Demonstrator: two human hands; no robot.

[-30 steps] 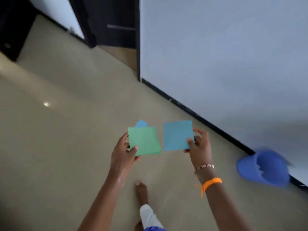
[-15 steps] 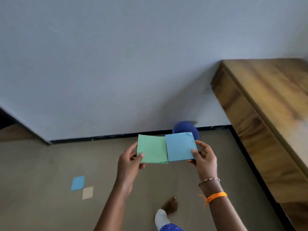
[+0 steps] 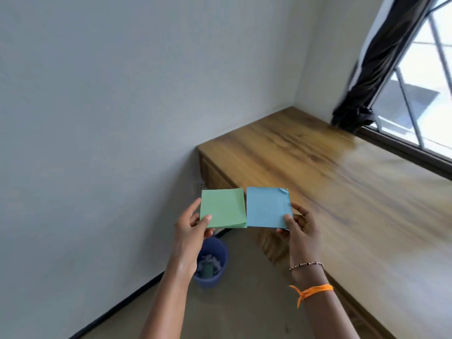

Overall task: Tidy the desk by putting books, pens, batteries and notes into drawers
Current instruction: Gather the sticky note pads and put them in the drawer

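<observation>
Since the earlier frame my view has turned right, so the table now fills that side. My left hand pinches the green notes and my right hand the blue notes, edges touching, above the table's corner. I judge storing remains: no drawer is open.
</observation>
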